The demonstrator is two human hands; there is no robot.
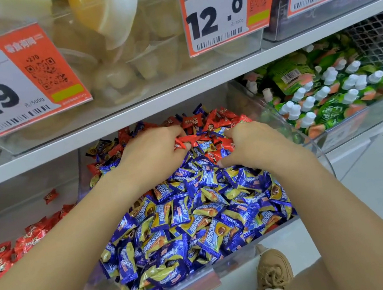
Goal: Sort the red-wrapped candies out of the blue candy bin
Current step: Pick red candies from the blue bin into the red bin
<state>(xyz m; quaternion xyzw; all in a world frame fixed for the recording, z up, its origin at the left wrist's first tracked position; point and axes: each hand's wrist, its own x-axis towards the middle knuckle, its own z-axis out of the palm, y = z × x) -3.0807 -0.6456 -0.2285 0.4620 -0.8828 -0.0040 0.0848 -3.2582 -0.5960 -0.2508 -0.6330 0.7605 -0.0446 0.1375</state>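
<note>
A clear plastic bin (324,160) on the lower shelf holds a heap of blue-and-yellow wrapped candies (196,220). Red-wrapped candies (209,122) lie piled at its back. My left hand (154,152) reaches into the back of the bin, fingers curled round a few red candies (182,142). My right hand (251,143) is beside it, fingers bent down into the red pile; what it holds is hidden under the fingers.
A neighbouring bin on the left holds red candies (24,239). On the right stands a bin of green spouted pouches (325,91). The upper shelf carries bins of pale jelly cups (123,56) with orange price tags (220,8). My shoe (275,273) is on the tiled floor below.
</note>
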